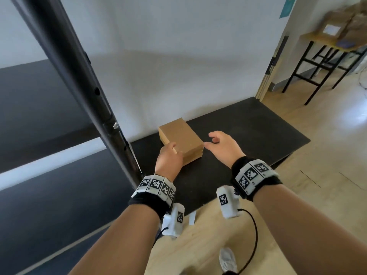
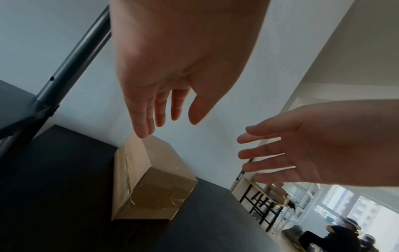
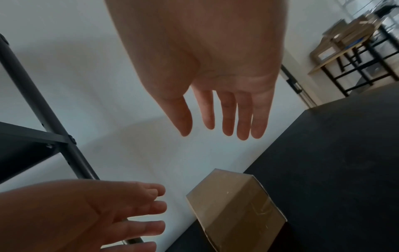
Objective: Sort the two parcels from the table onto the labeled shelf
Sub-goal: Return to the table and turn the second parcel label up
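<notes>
One parcel (image 1: 181, 138), brown cardboard, lies on the black table (image 1: 248, 135) near the wall in the head view; no second parcel shows on this table, so whether it is already shelved cannot be told. Left hand (image 1: 168, 159) sits at the parcel's near left corner, contact uncertain from here; right hand (image 1: 222, 146) hovers just beside its right edge, fingers loosely spread, holding nothing. Shelf (image 1: 65, 62): black upright and dark boards at left, no label legible. Left wrist view: left hand (image 2: 172, 81) has straight fingers above the parcel (image 2: 151, 180), not closed round it; right hand (image 2: 313, 145) is spread wide, apart from the box. Right wrist view: right hand (image 3: 215, 85) is extended and empty, left hand (image 3: 86, 216) relaxed, parcel (image 3: 235, 209) between and below them on the table. Judged status: this parcel is not yet gripped; lift and placement on the shelf remain.
</notes>
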`<action>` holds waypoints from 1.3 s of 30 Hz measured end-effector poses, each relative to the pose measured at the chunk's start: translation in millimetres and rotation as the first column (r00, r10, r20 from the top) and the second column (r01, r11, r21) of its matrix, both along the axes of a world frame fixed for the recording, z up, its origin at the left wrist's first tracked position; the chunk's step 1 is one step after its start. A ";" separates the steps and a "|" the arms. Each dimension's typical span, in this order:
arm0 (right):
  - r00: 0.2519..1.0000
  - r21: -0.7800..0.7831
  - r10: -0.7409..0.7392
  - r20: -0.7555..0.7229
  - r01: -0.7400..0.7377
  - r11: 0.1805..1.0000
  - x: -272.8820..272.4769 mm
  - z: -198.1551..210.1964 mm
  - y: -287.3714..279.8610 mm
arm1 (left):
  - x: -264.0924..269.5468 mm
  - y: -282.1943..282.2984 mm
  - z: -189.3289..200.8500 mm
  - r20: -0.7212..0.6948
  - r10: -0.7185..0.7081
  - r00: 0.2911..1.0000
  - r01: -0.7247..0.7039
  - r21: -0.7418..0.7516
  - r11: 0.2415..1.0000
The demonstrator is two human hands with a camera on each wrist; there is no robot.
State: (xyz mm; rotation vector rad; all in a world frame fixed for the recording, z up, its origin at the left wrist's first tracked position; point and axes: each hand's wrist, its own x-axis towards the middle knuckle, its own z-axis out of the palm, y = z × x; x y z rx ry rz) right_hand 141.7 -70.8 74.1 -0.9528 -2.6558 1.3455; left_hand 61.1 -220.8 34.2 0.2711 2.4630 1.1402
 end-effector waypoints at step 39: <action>0.799 -0.141 0.527 0.289 -0.509 0.849 -105.9 -110.8 88.0 | 2.9 73.6 -59.4 -0.061 0.593 0.803 -0.592 0.024 0.805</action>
